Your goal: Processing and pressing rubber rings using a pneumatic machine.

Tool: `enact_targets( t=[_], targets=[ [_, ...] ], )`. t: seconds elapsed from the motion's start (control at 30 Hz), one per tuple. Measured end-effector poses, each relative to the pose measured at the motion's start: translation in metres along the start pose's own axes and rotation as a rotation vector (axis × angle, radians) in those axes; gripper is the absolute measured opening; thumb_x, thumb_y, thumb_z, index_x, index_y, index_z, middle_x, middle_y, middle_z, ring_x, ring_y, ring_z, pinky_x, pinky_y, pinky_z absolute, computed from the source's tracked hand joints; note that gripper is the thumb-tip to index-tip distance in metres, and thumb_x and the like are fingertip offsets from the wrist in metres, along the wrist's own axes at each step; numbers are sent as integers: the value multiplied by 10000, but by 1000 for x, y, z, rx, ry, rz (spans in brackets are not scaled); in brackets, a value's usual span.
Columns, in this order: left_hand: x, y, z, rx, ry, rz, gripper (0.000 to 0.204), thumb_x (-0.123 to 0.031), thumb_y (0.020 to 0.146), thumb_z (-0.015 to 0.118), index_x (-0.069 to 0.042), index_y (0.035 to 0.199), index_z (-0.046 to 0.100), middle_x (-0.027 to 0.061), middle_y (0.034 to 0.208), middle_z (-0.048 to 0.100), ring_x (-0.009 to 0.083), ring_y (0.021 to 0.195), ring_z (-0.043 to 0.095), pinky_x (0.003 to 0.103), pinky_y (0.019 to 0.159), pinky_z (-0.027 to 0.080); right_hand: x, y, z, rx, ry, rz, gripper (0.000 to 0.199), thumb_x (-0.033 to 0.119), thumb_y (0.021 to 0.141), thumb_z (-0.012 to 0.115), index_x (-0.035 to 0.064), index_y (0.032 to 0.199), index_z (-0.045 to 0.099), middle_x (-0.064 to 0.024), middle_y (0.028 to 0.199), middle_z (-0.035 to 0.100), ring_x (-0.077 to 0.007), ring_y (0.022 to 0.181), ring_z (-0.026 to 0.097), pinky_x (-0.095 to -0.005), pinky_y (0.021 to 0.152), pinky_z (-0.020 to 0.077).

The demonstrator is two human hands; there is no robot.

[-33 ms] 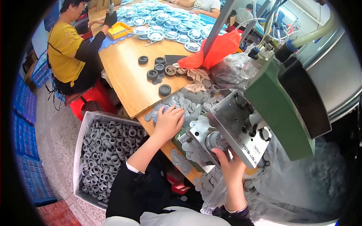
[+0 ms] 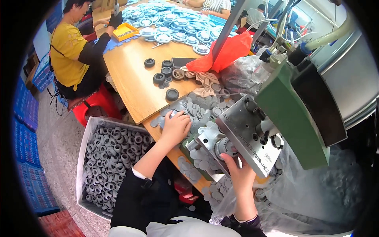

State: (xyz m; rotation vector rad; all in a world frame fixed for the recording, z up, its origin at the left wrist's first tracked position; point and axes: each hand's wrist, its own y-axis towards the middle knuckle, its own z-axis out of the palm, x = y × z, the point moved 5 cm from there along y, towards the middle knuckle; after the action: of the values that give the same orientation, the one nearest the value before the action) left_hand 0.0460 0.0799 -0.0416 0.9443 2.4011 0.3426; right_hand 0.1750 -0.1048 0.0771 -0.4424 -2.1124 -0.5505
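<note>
Discs (image 2: 197, 108) under left hand (image 2: 175, 126) (palm down); right hand (image 2: 237, 173) reaches press (image 2: 244, 134).

White box (image 2: 85, 158): rectangular, lower left on the floor, full of grey rings.
Yellow tray (image 2: 125, 31): upper table.
Clear plastic bags (image 2: 241, 75): crumpled, possibly holding parts.

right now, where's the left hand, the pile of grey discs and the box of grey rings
left hand (image 2: 176, 125), head view, on the back of the hand
pile of grey discs (image 2: 199, 107), head view, on discs in the middle of the pile
box of grey rings (image 2: 84, 146), head view, on its white left wall
</note>
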Motion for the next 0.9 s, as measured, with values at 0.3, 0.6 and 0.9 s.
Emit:
enact_targets(
  t=[0.3, 0.6, 0.9],
  targets=[
    [8, 1, 8, 56, 89, -1, 260, -256, 895, 520, -108, 1083, 624, 4, 1220, 582, 173, 1184, 493, 488, 1014, 276, -34, -26, -84, -354, 210, 71, 318, 117, 815, 682, -49, 1072, 594, -89, 925, 648, -151, 811, 624, -239, 732, 491],
    [-8, -17, -36, -207, -370, 142, 398, -257, 876, 546, -74, 1229, 520, 74, 1314, 499, 276, 1249, 424, 450, 1005, 302, -137, 159, -66, -31, 150, -84, 184, 80, 874, 578, -35, 1013, 615, -78, 899, 660, -139, 819, 614, -243, 745, 484],
    [-122, -6, -95, -305, -847, 375, 459, -258, 702, 694, -12, 1063, 555, 153, 1126, 542, 330, 1079, 512, 417, 884, 406, -113, 302, 54, 406, -440, -537, 267, -12, 805, 528, -18, 1067, 578, -187, 990, 633, -311, 912, 621, -345, 848, 475]
  ],
)
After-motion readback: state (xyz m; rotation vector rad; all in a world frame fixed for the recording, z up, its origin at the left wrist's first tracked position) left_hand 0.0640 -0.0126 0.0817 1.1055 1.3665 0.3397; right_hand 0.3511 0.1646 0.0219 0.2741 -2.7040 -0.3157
